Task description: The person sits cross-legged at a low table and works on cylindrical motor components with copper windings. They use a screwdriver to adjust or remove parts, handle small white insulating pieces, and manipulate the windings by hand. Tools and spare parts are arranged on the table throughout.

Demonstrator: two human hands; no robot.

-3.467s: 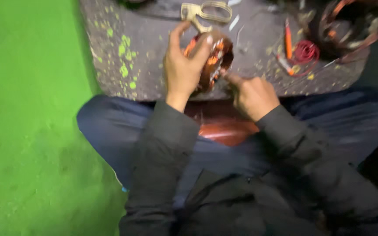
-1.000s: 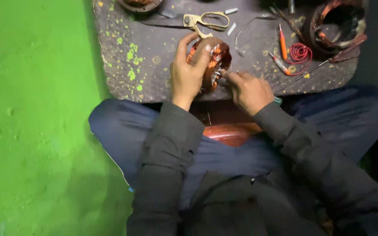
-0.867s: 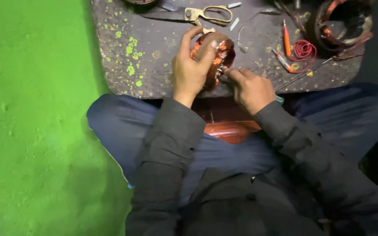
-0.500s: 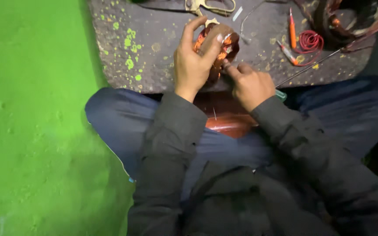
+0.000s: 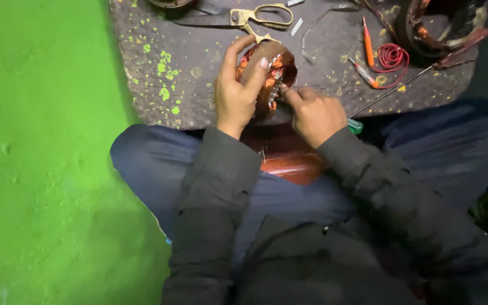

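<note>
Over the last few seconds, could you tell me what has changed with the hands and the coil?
Hardly anything: the left hand still grips the copper-wound coil, and the right hand still works at its face. The scissors and red wire loop lie unmoved on the mat.

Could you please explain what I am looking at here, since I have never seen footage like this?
The picture comes from a camera worn on a person's head, looking down at their lap and their own two hands. The person sits cross-legged beside a green floor, at a dark paint-speckled mat. The left hand grips a round copper-wound motor coil at the mat's near edge, while the right hand pinches at the coil's windings; what its fingertips hold is too small to tell. A spool of copper wire rests in the lap. On the mat lie scissors, an orange pen-like tool, a small loop of red wire and a second wound ring at the far corner.
</note>
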